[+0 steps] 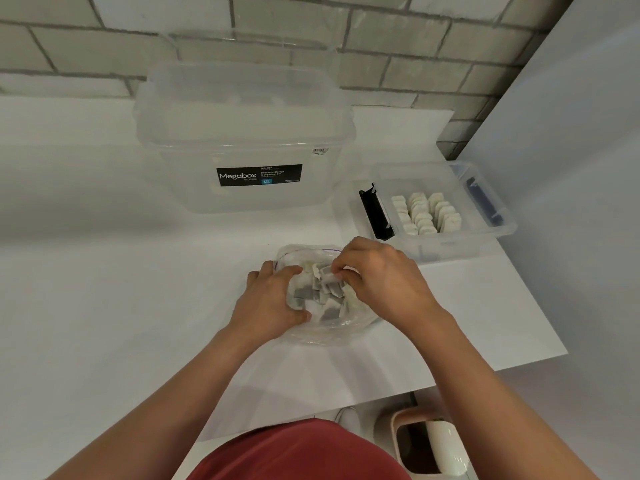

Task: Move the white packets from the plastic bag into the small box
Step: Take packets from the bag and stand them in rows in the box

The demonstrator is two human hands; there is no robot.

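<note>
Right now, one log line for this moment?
phase: picking | left hand: holds plastic bag | right hand: pinches white packet | small box: partly filled

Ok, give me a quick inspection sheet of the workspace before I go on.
Surface: white table.
Job's things: plastic bag open at centre, white packets inside; small box at right, more packets stood in rows.
Clutter: big lidded storage tub behind the bag.
Hands: left hand grips the bag's side; right hand pinches a packet inside with its fingers.
Cables: nothing seen.
Surroundings: brick wall; bin on the floor.
</note>
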